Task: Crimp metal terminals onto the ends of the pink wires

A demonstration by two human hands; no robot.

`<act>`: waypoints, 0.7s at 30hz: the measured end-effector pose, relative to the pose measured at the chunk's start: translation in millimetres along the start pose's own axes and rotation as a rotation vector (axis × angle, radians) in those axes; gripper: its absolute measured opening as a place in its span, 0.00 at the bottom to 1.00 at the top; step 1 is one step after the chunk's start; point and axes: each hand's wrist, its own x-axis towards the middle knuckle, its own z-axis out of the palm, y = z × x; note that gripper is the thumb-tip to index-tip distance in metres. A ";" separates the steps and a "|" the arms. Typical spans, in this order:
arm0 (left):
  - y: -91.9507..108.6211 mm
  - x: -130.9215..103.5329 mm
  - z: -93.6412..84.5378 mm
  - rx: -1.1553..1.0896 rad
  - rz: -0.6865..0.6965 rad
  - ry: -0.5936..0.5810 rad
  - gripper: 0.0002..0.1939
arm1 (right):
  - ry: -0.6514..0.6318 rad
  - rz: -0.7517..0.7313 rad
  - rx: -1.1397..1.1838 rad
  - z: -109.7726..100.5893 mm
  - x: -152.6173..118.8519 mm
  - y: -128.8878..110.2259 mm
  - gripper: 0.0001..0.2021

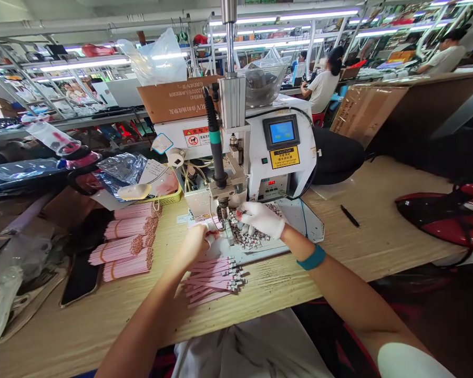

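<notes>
My left hand (202,239), with white coverings on some fingers, is at the left of the soldering machine's (224,202) head. Its fingers are drawn together close to the small metal fixture (229,235); whatever they pinch is too small to make out. Pink strips show just behind that hand. My right hand (263,219), in a white glove, is over a pile of small metal connectors (252,241), right of the fixture. Its fingertips are pressed together, and what is between them is hidden. In front of the fixture lie pink flat cables (208,281) with connectors at their right ends.
Bundles of pink cables (128,241) lie at the left, beside a black phone (82,275) and a yellow basket (167,199). To the right are a black pen (349,216) and a red-and-black object (449,212). Co-workers sit at benches behind.
</notes>
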 end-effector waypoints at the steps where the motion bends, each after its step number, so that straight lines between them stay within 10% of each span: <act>1: -0.9 -1.1 -2.0 -0.025 -0.003 -0.002 0.04 | -0.009 0.013 0.033 -2.2 -1.3 -1.0 0.03; 21: -0.9 -0.4 -3.9 -0.362 0.023 -0.120 0.16 | -0.167 0.139 0.346 24.4 -4.4 -1.7 0.06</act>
